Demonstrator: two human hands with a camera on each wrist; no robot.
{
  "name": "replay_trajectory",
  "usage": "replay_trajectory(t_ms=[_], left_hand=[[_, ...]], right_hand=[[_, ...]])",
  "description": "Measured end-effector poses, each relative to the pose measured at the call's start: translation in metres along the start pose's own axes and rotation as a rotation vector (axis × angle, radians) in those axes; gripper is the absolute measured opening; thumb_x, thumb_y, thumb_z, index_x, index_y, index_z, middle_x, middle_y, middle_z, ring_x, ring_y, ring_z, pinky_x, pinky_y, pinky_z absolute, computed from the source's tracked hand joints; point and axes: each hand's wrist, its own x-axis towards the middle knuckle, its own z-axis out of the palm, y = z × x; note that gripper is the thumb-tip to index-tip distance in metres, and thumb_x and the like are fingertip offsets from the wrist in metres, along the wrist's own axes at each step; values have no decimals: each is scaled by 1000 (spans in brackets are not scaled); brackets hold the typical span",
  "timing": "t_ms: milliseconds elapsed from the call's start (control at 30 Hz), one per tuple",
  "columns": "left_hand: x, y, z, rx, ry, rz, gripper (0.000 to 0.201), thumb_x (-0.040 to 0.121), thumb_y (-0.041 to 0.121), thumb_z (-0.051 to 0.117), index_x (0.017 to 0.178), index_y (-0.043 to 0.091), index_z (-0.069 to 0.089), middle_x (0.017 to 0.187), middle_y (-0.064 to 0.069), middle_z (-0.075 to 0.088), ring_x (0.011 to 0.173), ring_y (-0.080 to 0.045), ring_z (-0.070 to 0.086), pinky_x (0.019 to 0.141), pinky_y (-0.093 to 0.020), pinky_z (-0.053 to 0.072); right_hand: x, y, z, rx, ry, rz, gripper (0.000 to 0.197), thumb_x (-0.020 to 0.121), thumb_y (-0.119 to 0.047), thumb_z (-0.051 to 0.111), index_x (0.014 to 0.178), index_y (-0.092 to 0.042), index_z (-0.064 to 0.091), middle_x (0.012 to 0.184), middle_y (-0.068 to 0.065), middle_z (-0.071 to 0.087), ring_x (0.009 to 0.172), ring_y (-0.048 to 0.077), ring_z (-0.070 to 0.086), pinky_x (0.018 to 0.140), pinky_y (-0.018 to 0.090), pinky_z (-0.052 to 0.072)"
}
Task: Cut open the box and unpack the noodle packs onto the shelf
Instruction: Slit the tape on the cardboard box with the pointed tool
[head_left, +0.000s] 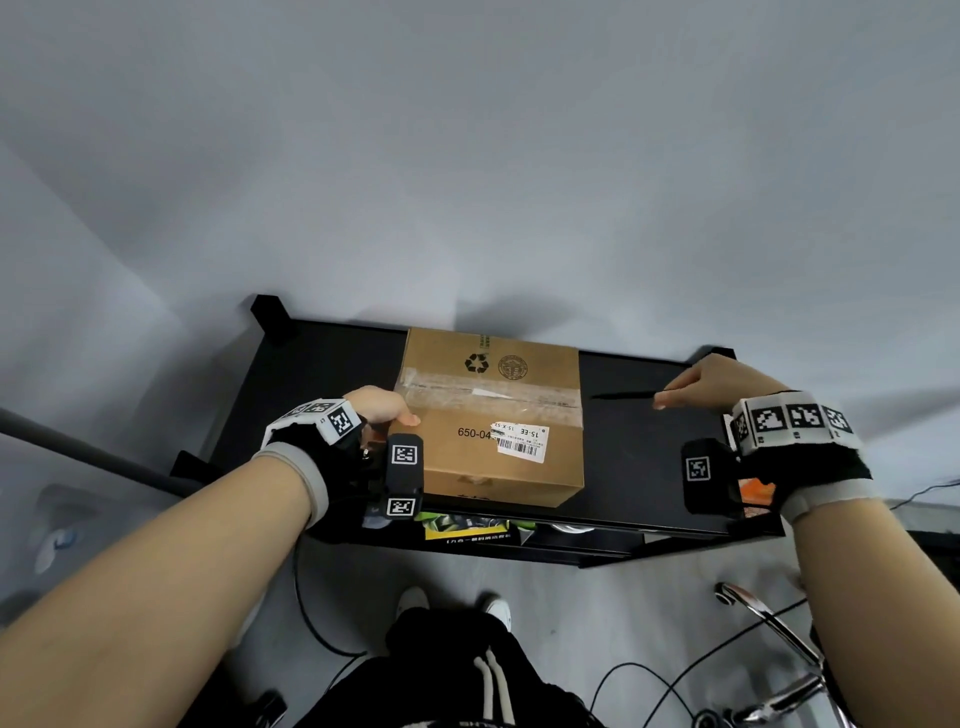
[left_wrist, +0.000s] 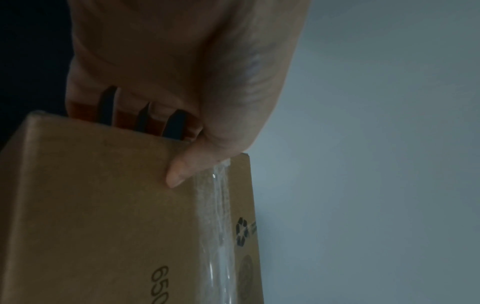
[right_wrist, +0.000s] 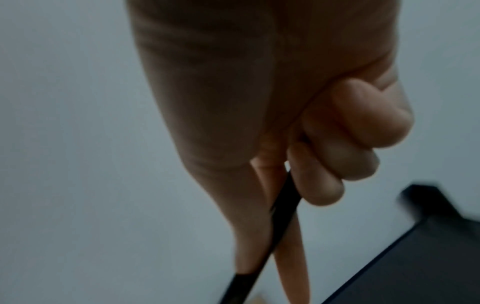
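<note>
Left wrist cam shows the left hand (left_wrist: 182, 86) thumb on the taped-shut box (head_left: 493, 415); the right hand (head_left: 711, 384) grip pinches a thin black tool (head_left: 621, 396).

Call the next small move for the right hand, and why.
Probably bring the black cutter in the right hand leftward to the tape seam: the box is still sealed, the left hand steadies its left edge, and the tip sits just short.
</note>
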Motion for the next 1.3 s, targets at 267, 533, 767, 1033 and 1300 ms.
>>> replay_trajectory(t_ms=[267,533,767,1033,1300], left_hand=[[75,-38,9,-182,-29,-28,134,8,49,92,130,16,47,117,-9,69,103,-31,68,92,-53,53],[49,-31,12,-230,-14,33,122,17,44,94,128,15,52,121,-12,66,108,-34,65,93,-54,52],[56,-32,8,-176,-66,11,136,3,48,91,129,19,50,123,-9,65,110,-32,64,94,-54,51],[87,-40,9,-170,-67,16,139,0,51,90,130,18,50,121,-9,67,107,-33,66,91,-54,52],[93,-42,9,-144,-67,20,138,0,52,90,128,16,52,119,-10,68,105,-32,67,92,-53,53]], right_hand=[[1,-94,49,216,-1,-201,32,85,-50,57,88,-25,77,28,-10,43,35,4,36,47,19,28],[15,-139,78,137,28,-243,34,84,-48,59,83,-21,79,40,-8,46,44,8,36,45,21,27],[13,-149,77,128,27,-241,33,86,-47,57,84,-23,78,30,-22,47,44,5,40,46,20,29],[14,-157,83,86,79,-239,32,84,-48,57,80,-24,78,43,-9,48,48,6,44,46,22,32],[15,-161,84,73,112,-238,32,83,-47,59,81,-22,79,45,-5,43,47,9,42,48,23,34]])
